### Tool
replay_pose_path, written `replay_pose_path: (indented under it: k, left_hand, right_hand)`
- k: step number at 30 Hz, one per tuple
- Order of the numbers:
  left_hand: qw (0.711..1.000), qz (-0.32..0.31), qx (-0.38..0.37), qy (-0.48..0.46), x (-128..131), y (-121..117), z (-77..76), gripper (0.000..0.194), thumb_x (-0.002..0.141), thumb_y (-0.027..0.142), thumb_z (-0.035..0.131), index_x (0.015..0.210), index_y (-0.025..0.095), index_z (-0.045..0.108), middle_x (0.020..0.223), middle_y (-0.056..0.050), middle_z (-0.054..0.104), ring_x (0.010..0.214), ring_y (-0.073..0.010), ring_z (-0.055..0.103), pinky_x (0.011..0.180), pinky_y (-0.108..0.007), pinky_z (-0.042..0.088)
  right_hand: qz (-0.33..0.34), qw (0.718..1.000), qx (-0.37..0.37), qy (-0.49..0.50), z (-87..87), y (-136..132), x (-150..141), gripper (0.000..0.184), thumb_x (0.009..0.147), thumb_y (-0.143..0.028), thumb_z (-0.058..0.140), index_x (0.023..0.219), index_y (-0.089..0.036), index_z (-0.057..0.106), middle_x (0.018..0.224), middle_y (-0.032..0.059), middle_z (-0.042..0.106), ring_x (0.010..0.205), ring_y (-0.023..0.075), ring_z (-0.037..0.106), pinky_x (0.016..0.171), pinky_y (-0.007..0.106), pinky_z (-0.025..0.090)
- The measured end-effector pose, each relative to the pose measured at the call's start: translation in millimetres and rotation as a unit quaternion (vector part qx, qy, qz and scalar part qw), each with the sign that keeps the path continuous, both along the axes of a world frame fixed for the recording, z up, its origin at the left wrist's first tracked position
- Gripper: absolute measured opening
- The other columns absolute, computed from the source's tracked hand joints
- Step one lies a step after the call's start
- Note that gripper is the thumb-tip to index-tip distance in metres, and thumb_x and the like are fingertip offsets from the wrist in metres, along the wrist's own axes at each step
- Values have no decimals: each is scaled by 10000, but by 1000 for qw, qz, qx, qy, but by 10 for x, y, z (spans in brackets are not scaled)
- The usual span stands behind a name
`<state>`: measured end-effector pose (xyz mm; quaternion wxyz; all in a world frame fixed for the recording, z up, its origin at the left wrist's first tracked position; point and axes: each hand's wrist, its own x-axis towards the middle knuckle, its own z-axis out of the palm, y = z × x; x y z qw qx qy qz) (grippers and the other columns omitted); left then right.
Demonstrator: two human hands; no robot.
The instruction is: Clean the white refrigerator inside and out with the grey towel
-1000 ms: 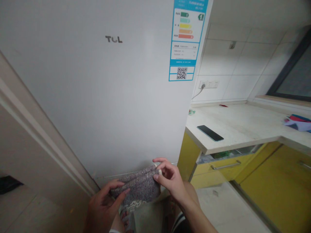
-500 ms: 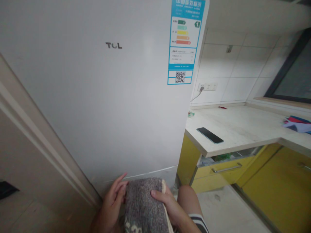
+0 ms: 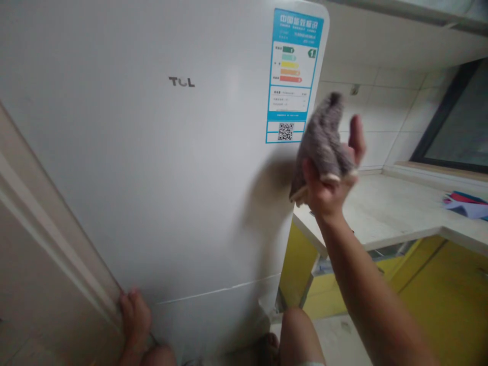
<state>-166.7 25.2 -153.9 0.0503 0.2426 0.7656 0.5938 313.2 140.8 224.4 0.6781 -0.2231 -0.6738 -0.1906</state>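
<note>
My right hand (image 3: 330, 190) is raised in front of the right edge of the refrigerator (image 3: 198, 188). It grips a folded grey-brown cloth (image 3: 318, 137) with pale edging, thumb on the left side and one finger sticking up. The cloth is slightly blurred and hangs close to the energy label (image 3: 292, 76); whether it touches the surface I cannot tell. Low on the left, my left hand (image 3: 136, 312) is closed with its fingers curled at the refrigerator's left edge, by the seam along the wall trim. Its fingertips are partly hidden.
A pale countertop (image 3: 400, 203) with yellow cabinets (image 3: 430, 274) stands to the right. Papers (image 3: 465, 206) lie on its far end. An overhead cabinet (image 3: 400, 18) hangs at top right. My knee (image 3: 299, 330) is close to the refrigerator's lower part.
My right hand has lifted the cloth from low in front of me up to the right edge. My left hand has left the cloth and moved left to the refrigerator's edge.
</note>
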Motion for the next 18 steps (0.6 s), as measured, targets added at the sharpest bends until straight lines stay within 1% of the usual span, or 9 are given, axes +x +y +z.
replay_pose_path:
  k: [2, 3, 5, 7, 10, 13, 15, 17, 18]
  left_hand:
    - [1000, 15, -9, -4, 27, 21, -119, 506, 958, 661, 420, 1103, 219, 618, 1020, -186, 664, 1282, -522, 670, 1125, -768, 484]
    - [1000, 22, -13, -4, 44, 18, -174, 478, 950, 656, 434, 1080, 236, 619, 971, -162, 651, 1240, -512, 689, 1105, -764, 498]
    - [999, 33, -22, -2, 76, 8, -275, 468, 941, 646, 447, 1095, 244, 628, 923, -139, 638, 1141, -492, 723, 1046, -747, 540]
    - [998, 47, -36, 1, 106, 19, -356, 539, 948, 642, 409, 1179, 211, 636, 940, -163, 653, 1091, -498, 729, 991, -753, 561]
    - [995, 74, -59, 7, 139, 83, -430, 712, 965, 623, 303, 1341, 99, 604, 1078, -276, 688, 1147, -545, 711, 954, -773, 561]
    - [993, 84, -84, 18, 142, 138, -458, 820, 983, 601, 226, 1412, -7, 571, 1165, -369, 688, 1177, -568, 708, 945, -758, 567]
    - [991, 79, -102, 30, 116, 141, -466, 835, 996, 575, 193, 1416, -41, 569, 1145, -382, 701, 1129, -555, 726, 923, -730, 580]
    - [990, 68, -119, 45, 62, 119, -476, 810, 1002, 539, 174, 1397, -36, 587, 1083, -358, 726, 1035, -516, 747, 890, -696, 593]
    - [989, 60, -126, 54, 25, 100, -483, 790, 1000, 522, 178, 1376, -27, 603, 1041, -340, 736, 982, -493, 751, 874, -676, 598]
  right_hand:
    - [-59, 996, 42, -42, 325, 221, -123, 619, 990, -619, 627, 1433, -190, 685, 1818, 129, 235, 1717, 410, 209, 1385, 641, 201]
    - [-80, 995, 35, -56, 396, 292, -191, 671, 959, -628, 662, 1486, -213, 668, 1806, 122, 277, 1716, 424, 204, 1379, 662, 190]
    - [-129, 988, -14, -84, 356, 351, -319, 793, 934, -645, 683, 1624, -270, 572, 1813, 100, 283, 1729, 438, 139, 1372, 691, 158]
    - [-142, 984, -45, -101, 93, 320, -431, 844, 904, -684, 711, 1643, -304, 564, 1812, 88, 301, 1733, 448, 107, 1377, 691, 119]
    - [-78, 975, -92, -185, -634, 195, -577, 822, 843, -735, 780, 1576, -388, 641, 1772, 39, 411, 1718, 424, 210, 1402, 638, 85]
    - [8, 936, -127, -329, -1588, 78, -684, 680, 895, -613, 818, 1542, -508, 639, 1658, -30, 576, 1625, 286, 454, 1426, 479, 162]
    - [4, 912, -71, -403, -2219, 38, -722, 575, 1009, -472, 739, 1569, -504, 609, 1625, -60, 608, 1545, 173, 549, 1412, 355, 237]
    - [-1, 901, 63, -430, -2751, 27, -732, 482, 1052, -352, 678, 1531, -408, 675, 1650, -54, 582, 1519, 136, 571, 1365, 288, 344]
    - [10, 891, 128, -436, -2958, 30, -730, 419, 1056, -328, 658, 1466, -372, 734, 1653, -60, 579, 1529, 127, 560, 1330, 258, 396]
